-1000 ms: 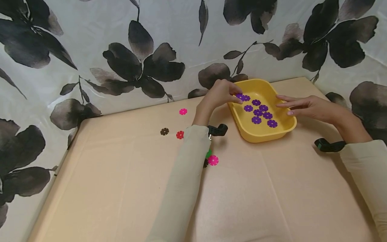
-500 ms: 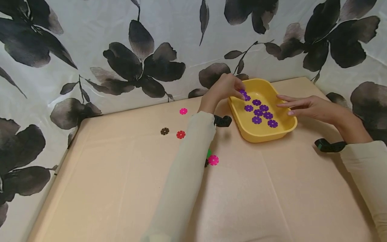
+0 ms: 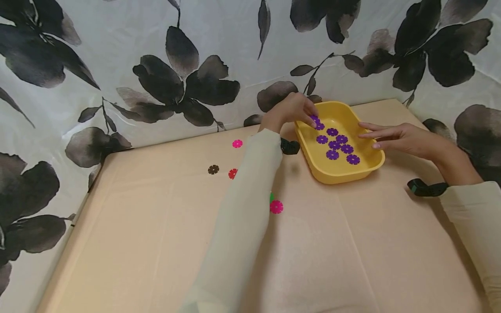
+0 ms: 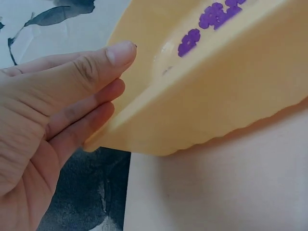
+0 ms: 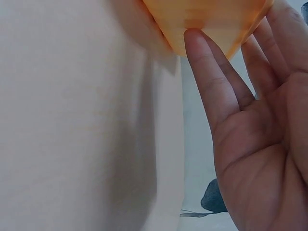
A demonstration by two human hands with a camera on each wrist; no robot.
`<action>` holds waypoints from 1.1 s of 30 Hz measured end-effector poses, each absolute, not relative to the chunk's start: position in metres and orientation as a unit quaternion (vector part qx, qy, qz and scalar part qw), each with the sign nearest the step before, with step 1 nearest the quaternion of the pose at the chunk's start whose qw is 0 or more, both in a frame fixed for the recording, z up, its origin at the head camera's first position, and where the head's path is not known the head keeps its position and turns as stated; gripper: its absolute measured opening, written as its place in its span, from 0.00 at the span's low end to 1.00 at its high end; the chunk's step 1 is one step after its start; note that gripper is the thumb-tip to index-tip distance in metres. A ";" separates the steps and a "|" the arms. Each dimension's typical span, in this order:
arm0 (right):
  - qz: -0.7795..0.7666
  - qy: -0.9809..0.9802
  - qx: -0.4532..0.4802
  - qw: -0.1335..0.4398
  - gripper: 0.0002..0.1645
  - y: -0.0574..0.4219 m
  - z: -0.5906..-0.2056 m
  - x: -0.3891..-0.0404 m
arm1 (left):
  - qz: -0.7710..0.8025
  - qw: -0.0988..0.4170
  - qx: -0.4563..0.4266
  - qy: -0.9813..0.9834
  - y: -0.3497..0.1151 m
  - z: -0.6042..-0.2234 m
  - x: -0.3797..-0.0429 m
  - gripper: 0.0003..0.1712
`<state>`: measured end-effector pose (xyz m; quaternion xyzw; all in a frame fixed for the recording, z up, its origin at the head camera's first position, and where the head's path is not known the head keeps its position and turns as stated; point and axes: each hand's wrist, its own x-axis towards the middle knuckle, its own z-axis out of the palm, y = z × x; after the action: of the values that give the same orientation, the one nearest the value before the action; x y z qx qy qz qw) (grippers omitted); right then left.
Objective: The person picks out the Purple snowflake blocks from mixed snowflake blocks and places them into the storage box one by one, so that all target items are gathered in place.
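In the head view, the yellow plastic tray [image 3: 324, 174] stands on the table at the back right. Several purple flower-shaped discs [image 3: 346, 149] lie flat on its floor. My left hand [image 3: 290, 109] is over the tray's left rim and pinches one purple flower-shaped disc [image 3: 314, 118] between thumb and fingers; another disc lies right beside it. The left wrist view shows the thumb [image 4: 121, 53] in front, covering the pinched disc. On the tray's right side, my right hand [image 3: 407, 138] rests with straight fingers against the rim. The right wrist view has a fingertip [image 5: 195, 38] touching the outer wall.
Left of the tray lie a pink disc [image 3: 237, 143], a brown disc [image 3: 213, 169] and a red disc [image 3: 232, 174]. Another pink disc [image 3: 276, 207] and a partly hidden green one [image 3: 272, 198] lie beside my left sleeve [image 3: 238, 217]. Floral cloth [image 3: 235, 39] hangs behind the table.
My left hand has moved slightly up and right with the purple disc, its forearm shifting too. The sleeve now covers the dark disc beside the green one. My right hand stays in place.
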<state>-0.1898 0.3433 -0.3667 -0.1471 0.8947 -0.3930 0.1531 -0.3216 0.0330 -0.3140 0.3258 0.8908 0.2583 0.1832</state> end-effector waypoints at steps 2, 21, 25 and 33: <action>-0.386 0.898 -0.146 0.151 0.28 0.344 -0.366 -0.190 | 0.261 0.186 0.325 0.889 0.034 -0.315 -0.321 0.23; -0.407 0.887 -0.153 0.157 0.28 0.344 -0.367 -0.189 | 0.255 0.190 0.280 0.906 0.043 -0.314 -0.310 0.23; -0.411 0.884 -0.154 0.159 0.28 0.344 -0.366 -0.189 | 0.254 0.189 0.281 0.906 0.044 -0.315 -0.310 0.24; -0.410 0.885 -0.156 0.157 0.28 0.345 -0.367 -0.189 | 0.250 0.182 0.291 0.905 0.039 -0.316 -0.312 0.26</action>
<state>-0.1889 0.3445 -0.3670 -0.1556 0.8846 -0.4105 0.1574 -0.3121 0.0390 -0.3157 0.2911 0.9052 0.2504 0.1821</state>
